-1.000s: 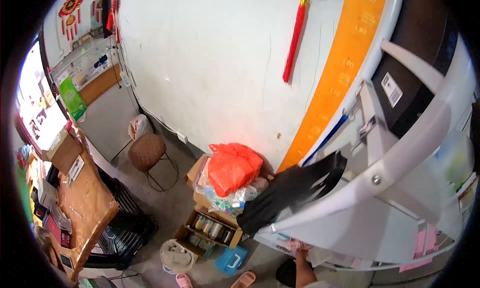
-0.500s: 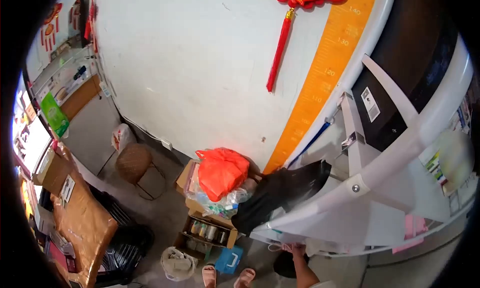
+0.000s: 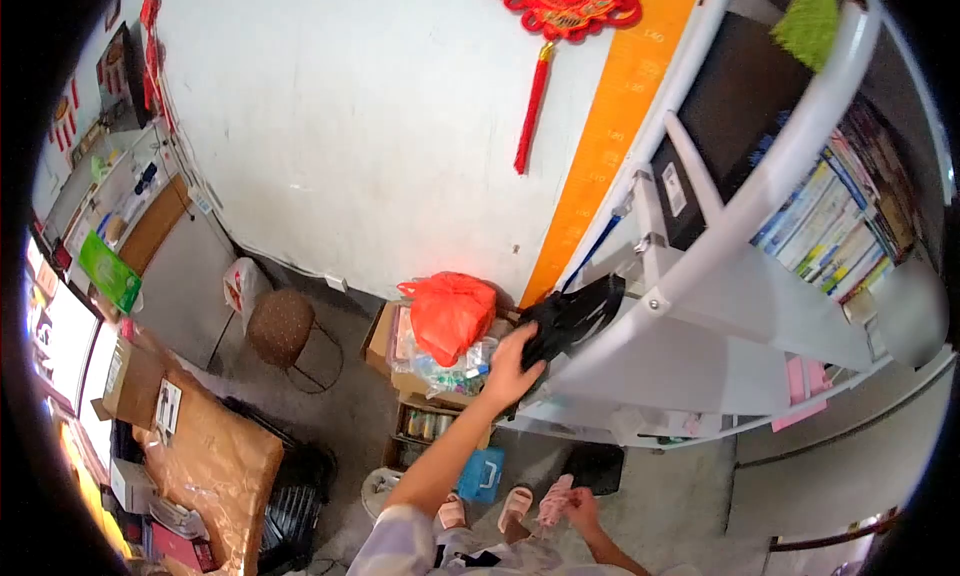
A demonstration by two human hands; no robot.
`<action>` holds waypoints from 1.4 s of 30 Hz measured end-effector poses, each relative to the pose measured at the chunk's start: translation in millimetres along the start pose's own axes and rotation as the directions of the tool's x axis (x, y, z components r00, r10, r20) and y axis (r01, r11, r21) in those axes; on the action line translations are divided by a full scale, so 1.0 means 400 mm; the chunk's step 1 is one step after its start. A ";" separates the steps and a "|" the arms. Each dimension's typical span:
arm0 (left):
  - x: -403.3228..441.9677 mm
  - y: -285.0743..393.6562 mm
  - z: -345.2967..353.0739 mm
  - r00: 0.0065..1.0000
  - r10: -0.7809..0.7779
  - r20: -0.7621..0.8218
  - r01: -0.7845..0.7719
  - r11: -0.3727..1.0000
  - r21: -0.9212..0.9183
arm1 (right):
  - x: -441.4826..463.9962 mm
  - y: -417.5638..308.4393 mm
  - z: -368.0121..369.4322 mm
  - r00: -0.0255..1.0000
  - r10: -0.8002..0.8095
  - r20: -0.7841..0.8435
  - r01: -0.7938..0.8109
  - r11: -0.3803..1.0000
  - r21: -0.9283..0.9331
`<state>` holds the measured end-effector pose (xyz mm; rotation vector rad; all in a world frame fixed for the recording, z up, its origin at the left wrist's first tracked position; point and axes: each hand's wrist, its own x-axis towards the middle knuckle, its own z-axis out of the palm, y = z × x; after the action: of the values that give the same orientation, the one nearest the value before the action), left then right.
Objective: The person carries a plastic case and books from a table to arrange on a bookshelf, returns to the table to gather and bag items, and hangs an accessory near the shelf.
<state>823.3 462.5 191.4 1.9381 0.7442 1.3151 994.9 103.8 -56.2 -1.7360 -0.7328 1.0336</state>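
A limp black bag (image 3: 575, 321) hangs at the left end of the white shelf unit. My left hand (image 3: 513, 369) reaches up to it, fingers curled on its lower left edge; the fingertips are partly lost against the dark material. Low down, my right hand (image 3: 582, 509) is closed on a pink rolled bundle (image 3: 554, 500), whose exact kind I cannot make out. Just left of my left hand, a red plastic bag (image 3: 450, 316) rests on top of an open cardboard box (image 3: 380, 338).
White shelves (image 3: 660, 381) curve along the right, holding books (image 3: 830, 226). A brown stool (image 3: 280, 328) and a wrapped brown package (image 3: 215, 466) are at the left. A blue case (image 3: 483, 474) lies near my feet, and a dark mat (image 3: 588, 468) is beside them.
My left hand has come into view and onto the black bag, which now looks more bunched up. The pink bundle now shows clearly in my right hand. The view has shifted.
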 end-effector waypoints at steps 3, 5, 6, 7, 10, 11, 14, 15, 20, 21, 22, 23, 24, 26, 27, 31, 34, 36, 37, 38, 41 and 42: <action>0.136 -0.059 0.096 0.932 -0.187 0.309 0.147 0.978 0.151 | -0.133 -0.200 0.083 0.999 -0.031 -0.019 0.020 0.902 -0.431; 0.191 -0.067 0.116 0.892 -0.158 0.425 0.055 0.968 0.244 | -0.144 -0.221 0.080 0.998 -0.047 -0.050 0.019 0.891 -0.453; 0.204 -0.068 0.122 0.930 -0.115 0.348 0.008 0.956 0.295 | -0.150 -0.215 0.076 0.995 -0.056 -0.084 0.020 0.924 -0.383; 0.227 -0.104 0.134 0.950 0.013 0.311 -0.099 0.960 0.262 | -0.158 -0.205 0.069 0.992 -0.057 -0.115 0.019 0.950 -0.310; 0.259 -0.085 0.147 0.963 -0.258 0.077 0.268 0.910 -0.316 | -0.184 -0.300 0.051 0.957 -0.138 -0.256 0.140 0.990 -0.008; 0.284 -0.039 0.124 0.945 -0.326 0.016 0.298 0.842 -0.449 | -0.174 -0.281 0.033 0.939 -0.202 -0.277 0.189 0.979 -0.072; 0.363 0.120 0.017 0.975 -0.220 0.034 0.203 0.816 -0.541 | -0.145 -0.259 -0.006 0.874 -0.390 -0.290 0.374 0.921 -0.110; 0.386 0.158 -0.013 0.989 -0.147 0.033 0.139 0.812 -0.567 | -0.141 -0.288 -0.009 0.879 -0.375 -0.293 0.369 0.926 -0.080; 0.407 0.342 -0.244 0.955 -0.297 -0.023 0.179 0.634 -0.752 | -0.104 -0.455 0.011 0.865 -0.447 -0.227 0.456 0.890 -0.018; 0.374 0.424 -0.306 0.941 -0.317 -0.115 0.117 0.628 -0.770 | -0.088 -0.479 0.016 0.848 -0.492 -0.198 0.497 0.867 -0.023; 0.350 0.438 -0.364 0.952 -0.284 -0.110 0.075 0.567 -0.820 | -0.068 -0.482 0.017 0.872 -0.458 -0.175 0.445 0.889 -0.111; 0.322 0.454 -0.412 0.940 -0.295 -0.173 -0.005 0.494 -0.869 | -0.064 -0.533 0.035 0.884 -0.443 -0.151 0.448 0.894 0.005; 0.286 0.461 -0.468 0.950 -0.275 -0.146 -0.023 0.404 -0.914 | -0.056 -0.588 0.055 0.896 -0.427 -0.123 0.441 0.889 0.122; 0.196 0.519 -0.541 0.878 -0.391 -0.277 -0.098 0.418 -0.903 | -0.064 -0.715 0.096 0.921 -0.389 -0.033 0.383 0.884 0.267; 0.157 0.552 -0.572 0.886 -0.335 -0.321 -0.128 0.489 -0.863 | -0.071 -0.777 0.113 0.929 -0.369 0.025 0.346 0.891 0.294; -0.008 0.580 -0.644 0.909 -0.228 -0.349 -0.226 0.433 -0.873 | -0.004 -0.896 0.177 0.678 -0.733 0.057 0.733 0.667 -0.132; -0.117 0.582 -0.630 0.950 -0.183 -0.254 -0.068 0.671 -0.738 | 0.040 -0.997 0.257 0.883 -0.467 -0.051 0.459 0.881 -0.117; -0.195 0.544 -0.582 0.935 -0.282 -0.216 0.095 0.786 -0.611 | 0.085 -1.050 0.309 0.839 -0.538 -0.076 0.543 0.822 0.170; -0.236 0.422 -0.597 0.993 0.111 0.042 -0.076 0.865 -0.497 | 0.090 -1.095 0.330 0.849 -0.524 -0.064 0.512 0.787 0.344; -0.259 0.498 -0.549 0.959 -0.279 -0.036 0.165 0.661 -0.732 | 0.126 -1.109 0.352 0.810 -0.575 -0.115 0.579 0.753 0.312; -0.378 0.472 -0.511 0.720 -0.693 0.039 0.618 0.615 -0.490 | 0.198 -1.160 0.392 0.810 -0.551 -0.201 0.573 0.671 0.470; -0.412 0.460 -0.507 0.699 -0.711 0.084 0.649 0.580 -0.493 | 0.215 -1.180 0.400 0.831 -0.513 -0.216 0.535 0.631 0.561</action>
<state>594.2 267.1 298.1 0.9826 0.9765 0.9854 881.9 415.7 325.7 -0.8875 -0.7225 0.7039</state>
